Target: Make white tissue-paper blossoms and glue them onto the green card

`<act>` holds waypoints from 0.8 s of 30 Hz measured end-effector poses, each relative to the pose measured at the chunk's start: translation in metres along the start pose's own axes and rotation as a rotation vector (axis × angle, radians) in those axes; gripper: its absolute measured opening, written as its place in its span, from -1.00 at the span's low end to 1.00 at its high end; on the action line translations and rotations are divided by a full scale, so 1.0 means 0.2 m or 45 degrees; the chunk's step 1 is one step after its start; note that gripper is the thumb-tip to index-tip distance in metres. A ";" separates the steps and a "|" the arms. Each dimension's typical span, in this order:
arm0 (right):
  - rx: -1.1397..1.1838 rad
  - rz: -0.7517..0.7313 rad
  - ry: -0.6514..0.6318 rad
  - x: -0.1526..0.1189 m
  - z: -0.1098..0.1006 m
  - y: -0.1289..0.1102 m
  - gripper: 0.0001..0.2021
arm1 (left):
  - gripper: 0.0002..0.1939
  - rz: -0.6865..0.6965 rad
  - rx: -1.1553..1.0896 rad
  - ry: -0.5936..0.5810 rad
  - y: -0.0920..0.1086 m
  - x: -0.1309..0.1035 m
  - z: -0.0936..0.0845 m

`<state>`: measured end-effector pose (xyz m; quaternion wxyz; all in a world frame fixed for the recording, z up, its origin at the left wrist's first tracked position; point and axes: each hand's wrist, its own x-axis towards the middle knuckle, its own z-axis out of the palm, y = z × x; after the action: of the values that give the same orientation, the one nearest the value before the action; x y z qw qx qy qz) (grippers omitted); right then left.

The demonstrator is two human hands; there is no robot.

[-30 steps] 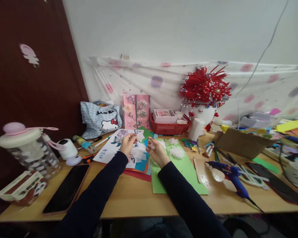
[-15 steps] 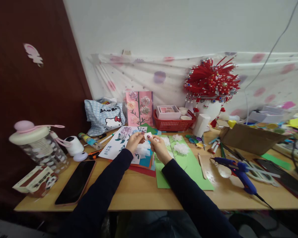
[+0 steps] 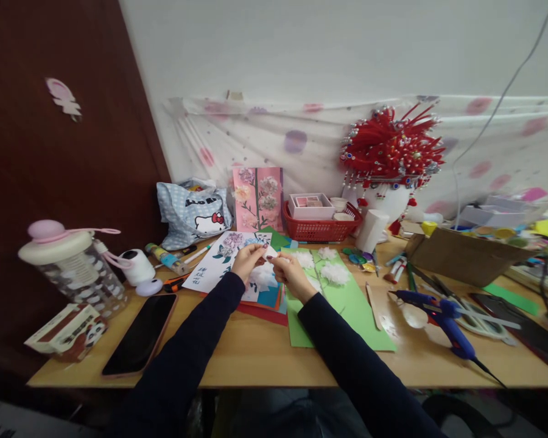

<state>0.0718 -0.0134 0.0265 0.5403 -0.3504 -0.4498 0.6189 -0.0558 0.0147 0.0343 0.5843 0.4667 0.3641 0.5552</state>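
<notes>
My left hand (image 3: 247, 261) and my right hand (image 3: 294, 277) meet over the middle of the desk, fingertips almost touching. Between them is a small white piece of paper (image 3: 269, 250), pinched by both; its exact shape is partly hidden by the fingers. Below and between the hands lies a fluffy white flower (image 3: 262, 277). Under my left hand is a white sheet with painted flowers (image 3: 214, 267), on top of coloured papers. A green sheet (image 3: 360, 322) beside my right hand carries several white ruffled flowers (image 3: 335, 274) and drawn stems.
To the right are a wooden stick (image 3: 373, 306), a blue glue gun (image 3: 442, 313), scissors (image 3: 481, 322) and a cardboard piece (image 3: 466, 257). Behind stand a red basket (image 3: 322, 230) and a red beaded headdress (image 3: 393, 149). A phone (image 3: 140, 336) and a bottle (image 3: 80, 274) are at left.
My right fingers have shifted slightly on the white piece of paper, which shows at a different angle between the fingertips. The view has moved a little; the other things lie as before.
</notes>
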 end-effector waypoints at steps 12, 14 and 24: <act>-0.124 -0.248 0.275 0.00 0.01 -0.02 -0.68 | -0.63 -0.044 -0.080 -0.021 -0.01 0.01 -0.01; -0.204 -0.423 0.406 -0.01 0.01 -0.02 -0.69 | -0.63 -0.029 -0.091 -0.022 -0.01 0.01 -0.01; -0.054 -0.031 -0.073 -0.01 0.02 0.00 -0.73 | -0.60 -0.008 -0.093 -0.313 -0.01 -0.02 -0.01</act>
<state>0.0684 -0.0156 0.0282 0.5270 -0.3383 -0.4824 0.6125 -0.0566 0.0111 0.0310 0.6428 0.5085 0.2710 0.5047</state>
